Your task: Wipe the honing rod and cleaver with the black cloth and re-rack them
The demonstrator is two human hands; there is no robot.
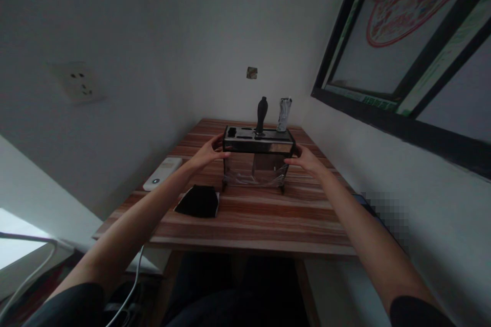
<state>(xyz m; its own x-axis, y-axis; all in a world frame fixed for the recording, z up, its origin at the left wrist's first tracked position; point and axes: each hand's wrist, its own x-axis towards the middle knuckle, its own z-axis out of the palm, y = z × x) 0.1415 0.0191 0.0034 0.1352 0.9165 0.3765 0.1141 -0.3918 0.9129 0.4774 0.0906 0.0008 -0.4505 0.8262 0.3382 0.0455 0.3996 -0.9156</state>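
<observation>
A knife block with clear sides and a slotted metal top stands upright on the wooden table, in front of me. One dark handle sticks up from its middle slots. A second handle, wrapped in whitish plastic, rises near its right end. My left hand grips the block's left end, thumb along the front. My right hand holds the right end the same way. The fingers behind the block are partly hidden.
A black cloth-like piece lies on the wood-grain table, left of centre. A white device sits by the left edge. Walls close in at the back and sides, with a socket on the left and a framed panel on the right.
</observation>
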